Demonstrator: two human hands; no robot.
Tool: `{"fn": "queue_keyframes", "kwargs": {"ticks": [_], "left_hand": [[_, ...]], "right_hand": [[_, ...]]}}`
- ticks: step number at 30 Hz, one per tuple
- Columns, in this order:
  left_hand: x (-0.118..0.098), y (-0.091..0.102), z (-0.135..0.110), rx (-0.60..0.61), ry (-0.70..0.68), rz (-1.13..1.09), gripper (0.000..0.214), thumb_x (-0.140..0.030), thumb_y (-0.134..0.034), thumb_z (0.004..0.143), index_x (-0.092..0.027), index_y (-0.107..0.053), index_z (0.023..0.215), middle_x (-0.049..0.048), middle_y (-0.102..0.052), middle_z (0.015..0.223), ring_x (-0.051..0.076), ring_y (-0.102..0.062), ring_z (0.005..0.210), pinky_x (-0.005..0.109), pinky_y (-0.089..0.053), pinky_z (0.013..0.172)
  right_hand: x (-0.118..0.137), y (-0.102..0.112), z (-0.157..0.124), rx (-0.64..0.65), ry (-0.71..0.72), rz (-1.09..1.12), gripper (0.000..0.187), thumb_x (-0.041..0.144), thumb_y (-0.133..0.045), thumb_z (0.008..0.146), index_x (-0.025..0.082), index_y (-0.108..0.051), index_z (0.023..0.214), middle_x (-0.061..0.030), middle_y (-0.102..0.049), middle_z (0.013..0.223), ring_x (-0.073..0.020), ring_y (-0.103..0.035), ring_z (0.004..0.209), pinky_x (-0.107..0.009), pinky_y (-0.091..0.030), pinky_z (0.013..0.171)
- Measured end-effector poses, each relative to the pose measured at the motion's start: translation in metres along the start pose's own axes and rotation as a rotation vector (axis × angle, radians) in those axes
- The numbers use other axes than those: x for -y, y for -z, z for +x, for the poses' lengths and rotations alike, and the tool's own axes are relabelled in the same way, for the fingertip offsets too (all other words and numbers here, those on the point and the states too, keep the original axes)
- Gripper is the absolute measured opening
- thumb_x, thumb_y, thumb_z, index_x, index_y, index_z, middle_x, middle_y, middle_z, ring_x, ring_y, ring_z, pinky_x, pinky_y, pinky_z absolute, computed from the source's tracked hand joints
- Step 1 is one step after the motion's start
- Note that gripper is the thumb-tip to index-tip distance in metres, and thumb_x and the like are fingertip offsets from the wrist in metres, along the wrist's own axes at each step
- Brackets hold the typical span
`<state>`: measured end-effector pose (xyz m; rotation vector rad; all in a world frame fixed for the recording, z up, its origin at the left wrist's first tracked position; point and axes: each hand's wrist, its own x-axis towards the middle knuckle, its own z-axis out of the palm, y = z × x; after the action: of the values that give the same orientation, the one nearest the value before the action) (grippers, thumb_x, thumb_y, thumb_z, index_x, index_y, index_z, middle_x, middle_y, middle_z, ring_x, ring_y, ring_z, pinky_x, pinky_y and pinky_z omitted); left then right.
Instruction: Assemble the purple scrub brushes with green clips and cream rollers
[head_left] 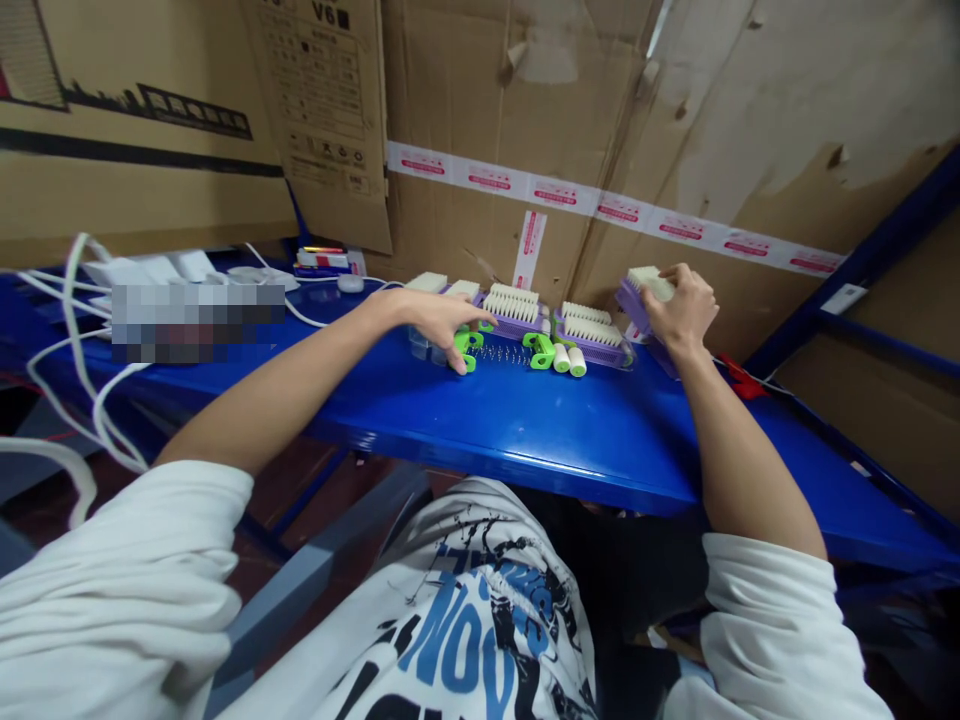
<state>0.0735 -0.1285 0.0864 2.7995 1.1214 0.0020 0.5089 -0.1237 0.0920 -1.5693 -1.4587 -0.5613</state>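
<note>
My right hand (682, 308) is closed round a purple scrubbing brush (636, 304) with cream bristles, raised at the right end of a row of such brushes. My left hand (444, 318) has its thumb and forefinger spread beside a bright green plastic piece (471, 340); I cannot tell whether they touch it. Small metal springs (506, 354) lie between that piece and a second green piece (541, 350). Two pale rollers (568, 360) sit just right of these. Behind stand a purple brush (517, 308) and another purple brush (596, 335), bristles up.
All this lies on a blue table (517, 425) backed by cardboard (480, 80). Clear plastic cups (427, 345) are partly behind my left hand. White cables (75, 330) crowd the left end. Red-handled scissors or a similar red tool (742, 378) lie at the right.
</note>
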Motion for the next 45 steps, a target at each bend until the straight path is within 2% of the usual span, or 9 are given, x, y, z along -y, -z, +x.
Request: {"fn": "queue_keyframes", "kwargs": {"ticks": [7, 13, 19, 25, 31, 34, 37, 41, 45], "left_hand": [[-0.009, 0.004, -0.001, -0.022, 0.0, 0.001, 0.125, -0.08, -0.091, 0.062, -0.022, -0.06, 0.169, 0.0181, -0.075, 0.146, 0.047, -0.06, 0.145, 0.049, -0.048, 0.124], [-0.006, 0.0, -0.002, 0.005, 0.011, 0.011, 0.136, -0.083, -0.086, 0.065, -0.019, -0.046, 0.178, 0.0226, -0.064, 0.163, 0.047, -0.057, 0.151, 0.052, -0.048, 0.126], [-0.013, -0.009, 0.011, -0.402, -0.251, -0.274, 0.164, -0.083, -0.094, 0.065, -0.022, -0.004, 0.189, 0.0269, -0.032, 0.188, 0.049, -0.04, 0.171, 0.057, -0.046, 0.132], [-0.026, -0.003, 0.006, -0.612, -0.291, -0.477, 0.105, -0.076, -0.101, 0.066, -0.021, -0.071, 0.151, 0.0162, -0.074, 0.148, 0.04, -0.071, 0.137, 0.052, -0.055, 0.119], [0.002, 0.018, -0.008, -0.884, -0.111, -0.738, 0.111, -0.071, -0.106, 0.05, -0.024, -0.069, 0.144, 0.0086, -0.078, 0.137, 0.037, -0.063, 0.138, 0.046, -0.056, 0.112], [0.017, 0.023, -0.006, -1.028, -0.036, -0.956, 0.099, -0.067, -0.098, 0.057, -0.026, -0.069, 0.142, 0.0088, -0.079, 0.139, 0.038, -0.065, 0.141, 0.051, -0.056, 0.112], [0.024, 0.025, -0.004, -1.001, -0.031, -1.147, 0.076, -0.071, -0.087, 0.067, -0.028, -0.077, 0.129, 0.0096, -0.083, 0.137, 0.041, -0.063, 0.148, 0.057, -0.055, 0.115], [0.026, 0.025, -0.007, -0.843, -0.038, -1.209, 0.095, -0.086, -0.08, 0.069, -0.031, -0.074, 0.146, 0.0019, -0.085, 0.14, 0.041, -0.051, 0.163, 0.06, -0.05, 0.124], [0.02, 0.022, -0.005, -0.892, -0.091, -1.203, 0.094, -0.085, -0.08, 0.072, -0.028, -0.074, 0.147, 0.0065, -0.078, 0.155, 0.044, -0.05, 0.167, 0.059, -0.052, 0.127]], "right_hand": [[0.021, 0.004, 0.01, -0.059, 0.032, 0.349, 0.029, 0.045, -0.082, 0.086, 0.027, -0.076, 0.108, -0.0117, -0.085, 0.118, -0.0345, -0.079, 0.109, -0.063, -0.061, 0.109], [0.068, 0.01, -0.004, 0.296, 0.399, 0.767, 0.051, 0.061, -0.097, 0.077, 0.026, -0.079, 0.11, -0.0062, -0.086, 0.109, -0.0298, -0.083, 0.105, -0.051, -0.068, 0.1], [0.115, 0.012, -0.04, 0.511, 0.469, 0.892, 0.057, 0.066, -0.101, 0.077, 0.027, -0.079, 0.112, -0.0052, -0.087, 0.113, -0.028, -0.083, 0.111, -0.049, -0.068, 0.107], [0.134, 0.003, -0.055, 0.465, 0.417, 0.989, 0.065, 0.078, -0.091, 0.083, 0.029, -0.074, 0.122, -0.0076, -0.085, 0.121, -0.0285, -0.082, 0.114, -0.047, -0.067, 0.104], [0.133, -0.026, -0.069, 0.33, 0.006, 0.862, 0.054, 0.072, -0.047, 0.108, 0.028, -0.068, 0.131, -0.0129, -0.082, 0.121, -0.0304, -0.079, 0.11, -0.055, -0.067, 0.099], [0.146, -0.031, -0.093, 0.449, 0.41, 0.595, 0.048, 0.056, -0.068, 0.101, 0.025, -0.073, 0.137, -0.0172, -0.08, 0.139, -0.0398, -0.07, 0.134, -0.071, -0.054, 0.122], [0.167, -0.032, -0.117, 0.639, 0.765, 0.407, 0.073, 0.058, -0.068, 0.106, 0.025, -0.056, 0.17, -0.021, -0.066, 0.165, -0.0459, -0.05, 0.16, -0.076, -0.04, 0.133], [0.186, -0.037, -0.133, 0.783, 0.871, 0.278, 0.081, 0.06, -0.061, 0.112, 0.026, -0.041, 0.182, -0.0222, -0.059, 0.171, -0.0478, -0.038, 0.169, -0.076, -0.039, 0.134], [0.193, -0.035, -0.138, 0.792, 0.934, 0.263, 0.061, 0.044, -0.063, 0.113, 0.018, -0.061, 0.169, -0.0247, -0.062, 0.159, -0.0429, -0.059, 0.148, -0.063, -0.049, 0.128]]}}
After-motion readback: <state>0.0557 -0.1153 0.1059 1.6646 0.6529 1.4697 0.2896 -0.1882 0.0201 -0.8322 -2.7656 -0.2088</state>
